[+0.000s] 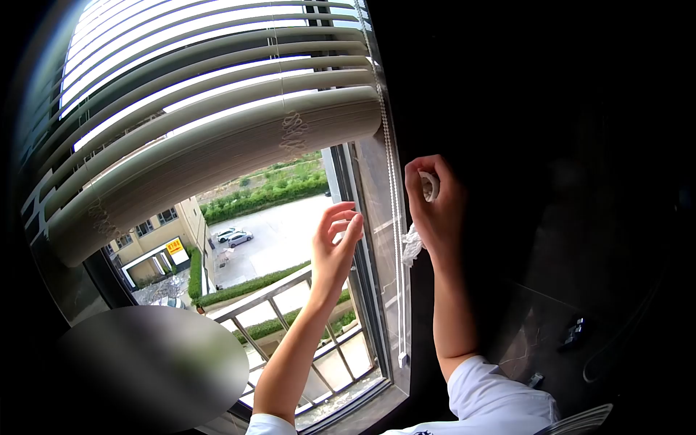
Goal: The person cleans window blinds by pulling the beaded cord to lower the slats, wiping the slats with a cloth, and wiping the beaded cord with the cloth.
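1. Cloth (pixel 412 248), or something like it, was seen in white, thin and crumpled, with ragged folds; whether it was made of fabric or paper could not be told.
2. It was gathered at the right hand (pixel 439 199), to the right of the window; one pale, rounded part was framed by the curled fingers, and a loose end was left hanging beside the wrist.
3. The top of the window was covered by a pale slatted blind (pixel 217 148), its lowest slats stacked thickly; below that stack, an opening was left.
4. The opening was bordered on the right by a window frame (pixel 366 290) and crossed low down by a metal railing (pixel 280 312); beyond it, parked cars (pixel 233 236) could be seen.
5. A beaded cord (pixel 398 217) was hung just beside the cloth, between the two hands; the space right of the right hand was lost in darkness.
6. The right hand was closed in a loose curl around the white material.
7. The left hand (pixel 333 243) was held half open before the opening, fingers bent and thumb raised; whether the frame was touched could not be told.
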### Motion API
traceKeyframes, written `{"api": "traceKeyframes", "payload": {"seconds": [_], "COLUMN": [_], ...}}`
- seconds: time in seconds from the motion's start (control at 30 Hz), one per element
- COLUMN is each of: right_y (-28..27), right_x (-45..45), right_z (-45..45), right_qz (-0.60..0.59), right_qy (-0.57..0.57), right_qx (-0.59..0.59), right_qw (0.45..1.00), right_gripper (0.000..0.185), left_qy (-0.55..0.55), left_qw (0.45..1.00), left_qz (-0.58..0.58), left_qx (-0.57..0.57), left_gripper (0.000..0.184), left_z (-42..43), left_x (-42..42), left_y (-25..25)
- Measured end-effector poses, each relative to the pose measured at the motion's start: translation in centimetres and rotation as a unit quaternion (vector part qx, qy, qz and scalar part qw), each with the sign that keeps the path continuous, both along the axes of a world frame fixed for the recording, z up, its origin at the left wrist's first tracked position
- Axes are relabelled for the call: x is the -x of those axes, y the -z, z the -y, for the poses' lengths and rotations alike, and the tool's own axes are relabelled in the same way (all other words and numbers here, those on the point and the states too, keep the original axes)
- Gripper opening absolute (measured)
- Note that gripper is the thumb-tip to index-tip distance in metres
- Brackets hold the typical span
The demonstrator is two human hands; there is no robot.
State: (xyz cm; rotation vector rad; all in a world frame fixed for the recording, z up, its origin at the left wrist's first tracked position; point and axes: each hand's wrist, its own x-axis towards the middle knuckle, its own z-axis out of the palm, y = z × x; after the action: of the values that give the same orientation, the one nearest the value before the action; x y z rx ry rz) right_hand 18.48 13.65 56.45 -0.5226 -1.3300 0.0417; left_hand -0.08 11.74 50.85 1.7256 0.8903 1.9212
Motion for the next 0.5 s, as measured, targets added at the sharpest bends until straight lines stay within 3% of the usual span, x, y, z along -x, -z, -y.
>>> {"api": "traceKeyframes", "payload": {"seconds": [0.2, 0.3, 0.5], "right_y": [5.2, 7.0, 8.1], "right_x": [-0.8, -1.4, -1.6], "right_z": [-1.4, -1.4, -1.0], "right_qz": [0.023, 0.032, 0.018], "right_qy": [-0.009, -0.007, -0.051], "right_qx": [0.013, 0.023, 0.031], "right_qw": [1.000, 0.999, 0.998], "right_gripper": [0.013, 0.010, 0.009], "left_qy": [-0.031, -0.109, -0.130], "left_qw": [0.995, 0.982, 0.983], "left_qz": [-0.071, -0.092, -0.076], "left_qx": [-0.067, -0.127, -0.103], "left_gripper": [0.042, 0.023, 0.009], "left_z": [-3.0, -3.9, -3.1], "left_x": [-5.8, -7.2, -7.5], "left_y": [-0.1, 1.0, 1.3]}}
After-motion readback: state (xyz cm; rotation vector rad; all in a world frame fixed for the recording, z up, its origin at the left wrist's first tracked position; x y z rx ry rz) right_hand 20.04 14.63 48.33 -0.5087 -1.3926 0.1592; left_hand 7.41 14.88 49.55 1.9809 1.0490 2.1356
